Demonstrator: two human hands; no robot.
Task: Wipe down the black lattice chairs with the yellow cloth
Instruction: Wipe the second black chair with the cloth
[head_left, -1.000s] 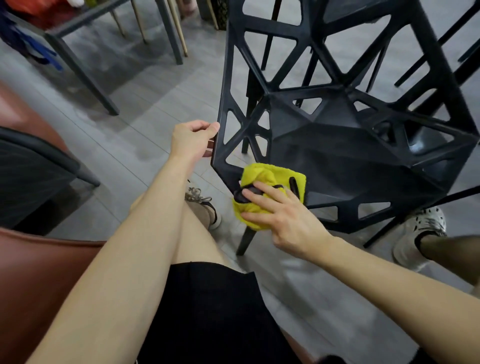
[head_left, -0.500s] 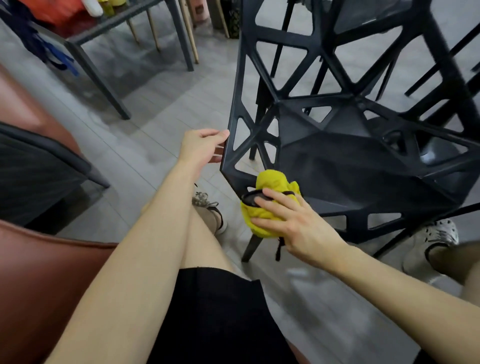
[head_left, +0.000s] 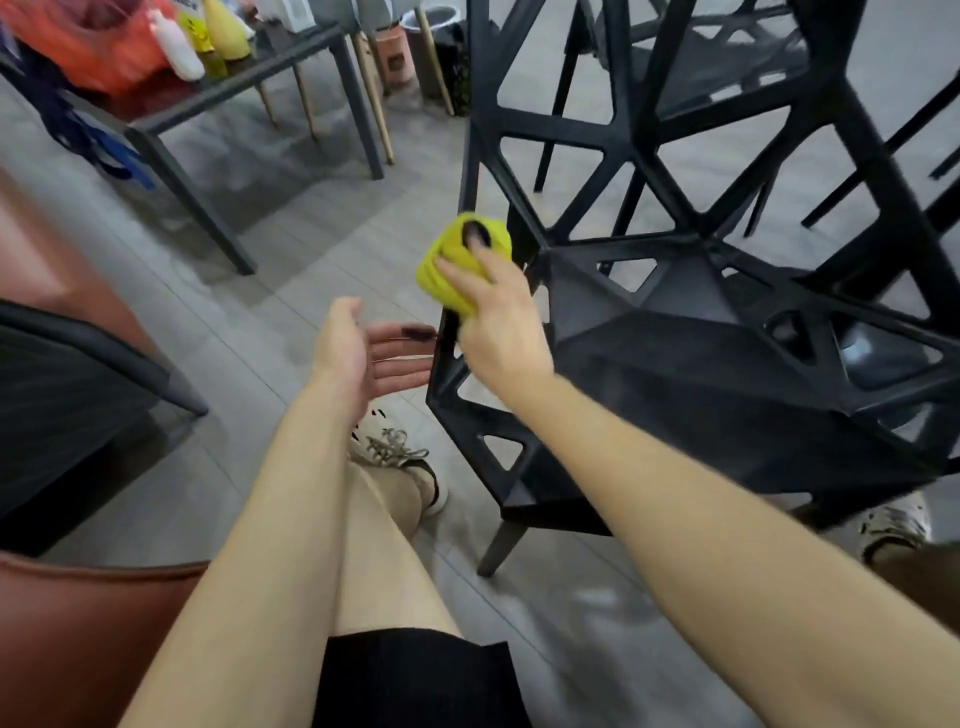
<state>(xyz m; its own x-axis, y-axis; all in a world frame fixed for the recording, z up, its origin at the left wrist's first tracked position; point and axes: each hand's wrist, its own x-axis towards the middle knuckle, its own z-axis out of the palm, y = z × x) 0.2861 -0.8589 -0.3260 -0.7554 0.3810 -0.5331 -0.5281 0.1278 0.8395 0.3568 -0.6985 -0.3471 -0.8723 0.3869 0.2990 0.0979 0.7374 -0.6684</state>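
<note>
- The right hand (head_left: 501, 325) has gone up from the low front corner of the seat to the side edge of the chair back, and it took the yellow cloth (head_left: 451, 248) with it.
- The left hand (head_left: 358, 348) has let go of the chair's side edge, which it was holding before.
- The right hand's fingers are curled over the yellow cloth and bunch it up into a ball.
- The cloth is pressed on the left edge of the black lattice chair (head_left: 675, 358), just where the back meets the seat.
- The left hand is spread flat with the palm up and holds nothing.
- Its fingertips point at the chair's side edge and are right beside it. I cannot tell if they touch.
- This part of the picture is a bit blurry.
- Under the arms are a bare knee, black shorts (head_left: 415, 680) and a laced shoe (head_left: 397, 457) on the grey floor (head_left: 311, 244).
- A second black chair (head_left: 727, 88) of the same kind stands behind the first one.
- At the far left is a bench (head_left: 218, 96) with a dark frame.
- An orange bag (head_left: 104, 49), a white bottle (head_left: 179, 49) and a yellow bottle (head_left: 226, 28) stand on it.
- A brown seat (head_left: 78, 639) is at the bottom left.
</note>
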